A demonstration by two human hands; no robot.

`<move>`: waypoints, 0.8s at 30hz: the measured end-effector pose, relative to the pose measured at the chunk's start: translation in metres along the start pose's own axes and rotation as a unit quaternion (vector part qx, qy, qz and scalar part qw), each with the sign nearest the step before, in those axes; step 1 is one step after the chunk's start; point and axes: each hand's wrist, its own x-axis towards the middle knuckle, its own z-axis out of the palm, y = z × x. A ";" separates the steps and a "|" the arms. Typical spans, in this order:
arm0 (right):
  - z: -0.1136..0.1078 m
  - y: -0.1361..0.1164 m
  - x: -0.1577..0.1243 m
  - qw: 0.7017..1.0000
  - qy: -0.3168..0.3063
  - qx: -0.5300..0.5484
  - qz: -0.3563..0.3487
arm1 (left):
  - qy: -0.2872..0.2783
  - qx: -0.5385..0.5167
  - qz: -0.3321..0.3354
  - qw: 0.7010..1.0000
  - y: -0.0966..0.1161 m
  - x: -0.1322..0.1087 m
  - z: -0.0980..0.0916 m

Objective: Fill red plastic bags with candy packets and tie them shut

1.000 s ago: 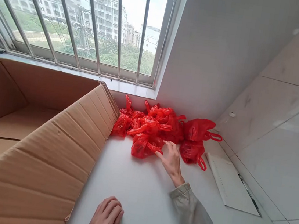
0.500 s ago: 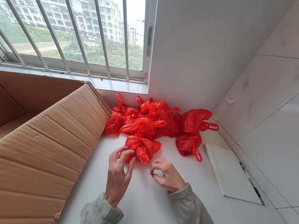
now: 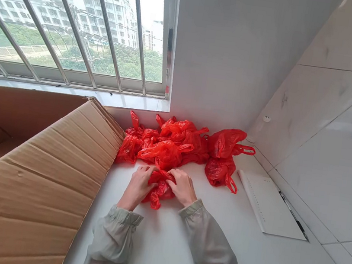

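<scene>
A crumpled red plastic bag [image 3: 162,189] lies on the white tabletop, between my two hands. My left hand [image 3: 141,184] grips its left side, thumb toward the middle. On the other side my right hand [image 3: 183,185] closes on the bag's upper right edge. A knotted-looking tuft of the bag points toward me. What is inside the bag cannot be made out. Just behind it sits a heap of several more red plastic bags [image 3: 168,150], some with handle loops sticking up.
A large open cardboard box [image 3: 60,164] stands on the left, its side wall slanting close to my left arm. Two stacked red bags [image 3: 219,171] sit right of the heap. A spiral notebook [image 3: 278,207] with a pen [image 3: 295,216] lies by the tiled wall at right. A barred window is behind.
Both hands have come forward and closed on the nearest red bag. The bag has been drawn slightly toward me and turned. My view has shifted a little to the right.
</scene>
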 end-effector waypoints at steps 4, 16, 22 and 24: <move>-0.023 0.002 -0.009 0.993 -0.103 0.054 -0.033 | -0.074 -0.027 0.026 0.997 -0.003 -0.006 -0.030; -0.010 0.027 0.021 0.990 -0.077 0.117 -0.034 | -0.238 -0.060 0.018 0.969 0.000 -0.027 -0.062; -0.015 0.013 0.017 0.988 -0.068 0.124 -0.059 | -0.183 -0.068 0.028 0.980 0.011 -0.024 -0.068; -0.031 0.001 0.005 0.990 -0.054 0.115 -0.058 | -0.162 -0.082 0.034 0.983 0.013 -0.022 -0.066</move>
